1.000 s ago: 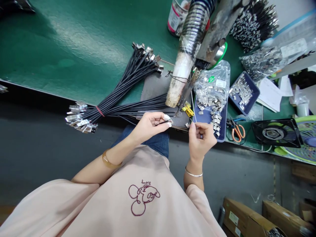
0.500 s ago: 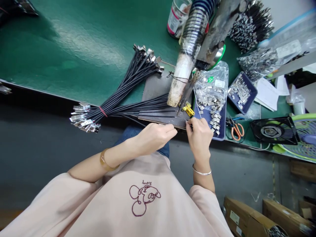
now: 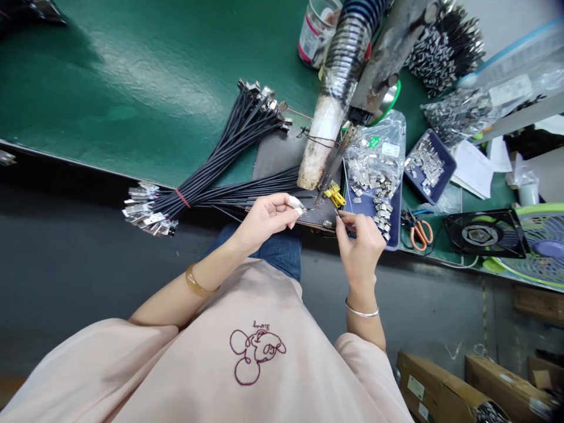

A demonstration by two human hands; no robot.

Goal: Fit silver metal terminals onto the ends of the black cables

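Observation:
My left hand is closed in a pinch at the board's front edge, a white cover on one fingertip. A black cable runs from the bundle into its fingers, and a small bright tip shows just past them. My right hand pinches a thin, wire-like thing between thumb and forefinger; its kind is too small to tell. Between the hands a small metal connector lies on the dark board. The black cable bundle, tied with a red band, has metal plugs at its ends.
A soldering iron and a taped hose hang over the board. Yellow clips lie beside a blue tray of metal connectors. Further right are orange-handled cutters, a second tray and a black fan.
My left hand has lifted up and away, turning so its fingertips show above the board. My right hand has shifted slightly right and down. A small connector now shows on the board's edge.

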